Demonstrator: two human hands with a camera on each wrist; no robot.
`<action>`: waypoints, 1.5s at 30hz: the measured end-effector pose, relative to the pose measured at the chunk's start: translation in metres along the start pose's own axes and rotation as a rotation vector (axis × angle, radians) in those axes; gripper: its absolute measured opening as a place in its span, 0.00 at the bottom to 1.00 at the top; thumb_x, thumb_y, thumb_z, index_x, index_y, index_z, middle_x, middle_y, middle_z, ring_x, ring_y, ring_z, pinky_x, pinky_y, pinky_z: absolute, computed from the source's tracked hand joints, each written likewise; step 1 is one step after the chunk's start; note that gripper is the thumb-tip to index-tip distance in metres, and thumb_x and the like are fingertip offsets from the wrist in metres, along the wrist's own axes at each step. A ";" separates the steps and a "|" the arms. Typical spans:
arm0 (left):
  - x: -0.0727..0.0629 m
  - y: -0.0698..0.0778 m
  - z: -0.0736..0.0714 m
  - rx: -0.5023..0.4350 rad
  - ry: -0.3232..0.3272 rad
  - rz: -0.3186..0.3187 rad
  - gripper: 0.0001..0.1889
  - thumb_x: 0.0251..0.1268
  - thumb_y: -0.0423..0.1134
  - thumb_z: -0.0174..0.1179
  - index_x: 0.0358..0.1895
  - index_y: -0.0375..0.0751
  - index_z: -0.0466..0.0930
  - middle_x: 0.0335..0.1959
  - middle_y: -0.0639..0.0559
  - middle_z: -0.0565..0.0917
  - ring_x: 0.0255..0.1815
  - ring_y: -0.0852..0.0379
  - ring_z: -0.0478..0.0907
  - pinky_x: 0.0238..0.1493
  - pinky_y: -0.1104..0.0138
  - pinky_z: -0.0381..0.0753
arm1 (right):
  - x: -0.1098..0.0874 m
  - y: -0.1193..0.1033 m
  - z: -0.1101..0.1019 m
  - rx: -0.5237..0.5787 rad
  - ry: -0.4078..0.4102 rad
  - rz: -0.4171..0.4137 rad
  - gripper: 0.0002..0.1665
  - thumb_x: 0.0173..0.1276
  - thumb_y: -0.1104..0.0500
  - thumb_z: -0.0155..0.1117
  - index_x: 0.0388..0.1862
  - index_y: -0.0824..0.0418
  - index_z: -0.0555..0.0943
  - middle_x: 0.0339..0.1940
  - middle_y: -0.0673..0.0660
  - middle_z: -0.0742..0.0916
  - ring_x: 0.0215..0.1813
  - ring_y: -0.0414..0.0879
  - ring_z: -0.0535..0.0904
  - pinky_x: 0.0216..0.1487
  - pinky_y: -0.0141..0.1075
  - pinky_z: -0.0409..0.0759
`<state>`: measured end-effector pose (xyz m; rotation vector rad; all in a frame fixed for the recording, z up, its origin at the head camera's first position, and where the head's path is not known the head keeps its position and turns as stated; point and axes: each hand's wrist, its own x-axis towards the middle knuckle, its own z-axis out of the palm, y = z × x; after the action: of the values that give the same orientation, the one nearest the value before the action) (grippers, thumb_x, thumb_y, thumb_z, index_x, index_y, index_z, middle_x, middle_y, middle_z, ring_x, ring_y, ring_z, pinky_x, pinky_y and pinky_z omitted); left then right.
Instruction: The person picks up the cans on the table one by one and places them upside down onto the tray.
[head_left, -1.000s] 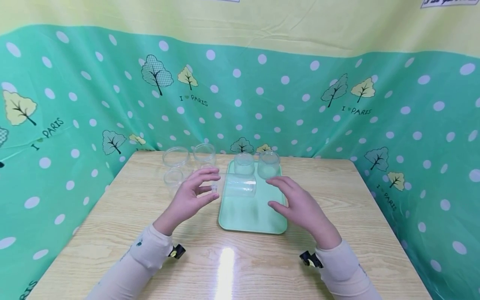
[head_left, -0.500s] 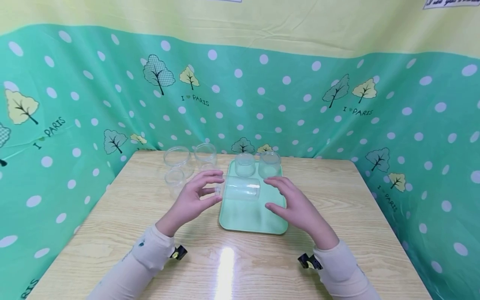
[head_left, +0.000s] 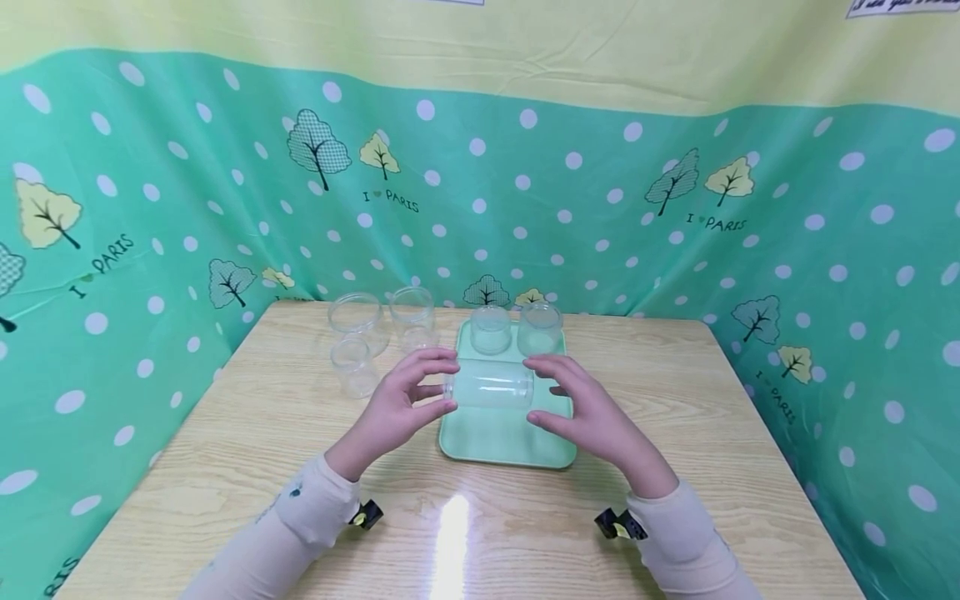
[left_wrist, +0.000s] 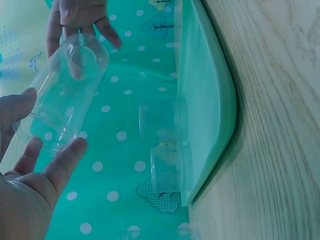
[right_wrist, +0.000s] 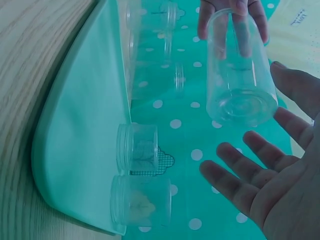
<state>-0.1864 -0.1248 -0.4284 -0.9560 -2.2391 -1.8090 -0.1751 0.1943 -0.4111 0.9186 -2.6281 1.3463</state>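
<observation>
A tall clear plastic jar [head_left: 491, 385] lies on its side in the air above a light green tray [head_left: 502, 442]. My left hand [head_left: 401, 404] grips its ringed end between thumb and fingers, as the left wrist view shows. My right hand [head_left: 596, 412] is at the jar's base, fingers spread and thumb apart; whether the fingertips touch the plastic I cannot tell. In the right wrist view the jar's base [right_wrist: 245, 107] faces my right palm. Two shorter clear jars, one on the left [head_left: 491, 331] and one on the right [head_left: 539, 329], stand at the tray's far end.
Left of the tray, several clear jars stand on the wooden table [head_left: 645, 533], among them a wide one [head_left: 355, 321] and a small one [head_left: 352, 367]. A green dotted curtain [head_left: 600, 225] hangs behind and along both sides.
My left hand has carried the jar right and a little nearer, bringing its base between my right thumb and fingers. The right hand has shifted only slightly left.
</observation>
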 end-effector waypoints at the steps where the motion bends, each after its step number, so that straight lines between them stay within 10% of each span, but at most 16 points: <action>1: 0.000 0.000 0.000 -0.008 0.000 0.000 0.23 0.62 0.29 0.71 0.61 0.40 0.81 0.70 0.43 0.73 0.68 0.53 0.74 0.58 0.57 0.85 | 0.000 0.000 0.000 0.012 0.001 -0.003 0.40 0.67 0.52 0.75 0.76 0.47 0.69 0.73 0.47 0.73 0.71 0.51 0.74 0.66 0.52 0.80; 45: 0.000 0.009 0.005 -0.198 0.016 -0.060 0.25 0.62 0.27 0.71 0.63 0.37 0.80 0.72 0.38 0.70 0.70 0.50 0.74 0.60 0.57 0.84 | 0.005 -0.007 0.008 0.387 0.072 0.056 0.38 0.65 0.68 0.74 0.72 0.51 0.73 0.73 0.52 0.73 0.74 0.54 0.70 0.63 0.40 0.82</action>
<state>-0.1802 -0.1199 -0.4222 -0.9093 -2.1318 -2.0884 -0.1740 0.1828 -0.4099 0.8136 -2.3992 1.9069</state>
